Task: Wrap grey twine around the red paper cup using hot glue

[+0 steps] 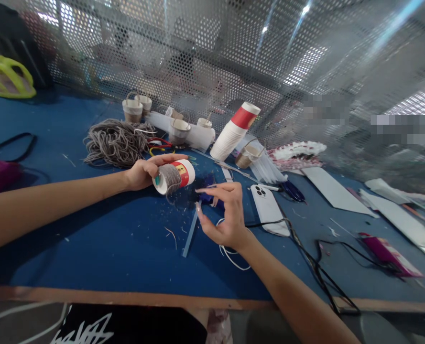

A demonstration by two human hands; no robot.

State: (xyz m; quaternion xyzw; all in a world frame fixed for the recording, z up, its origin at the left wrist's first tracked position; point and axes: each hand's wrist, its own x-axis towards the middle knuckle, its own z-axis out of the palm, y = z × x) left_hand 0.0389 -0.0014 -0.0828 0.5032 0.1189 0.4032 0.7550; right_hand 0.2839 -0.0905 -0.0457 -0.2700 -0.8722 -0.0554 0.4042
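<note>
My left hand [144, 172] is closed around a paper cup [187, 173], which lies tilted on its side in the air. Grey cord [170, 177] winds around the lower part of the cup, and red print shows near its other end. To the right, my right hand [226, 215] is raised with thumb and index finger apart and nothing visible between them. Behind those fingertips lies a dark blue object [207, 195], partly hidden, whose kind I cannot make out. A translucent strip [190, 234] lies on the table below it.
A heap of grey cord [114, 143] sits behind my left hand, beside scissors [160, 145]. A leaning stack of paper cups [230, 136], small handled cups [132, 111] and bagged translucent sticks [266, 165] line the mesh screen [198, 62]. A white phone [269, 210] and black cables [305, 253] lie right.
</note>
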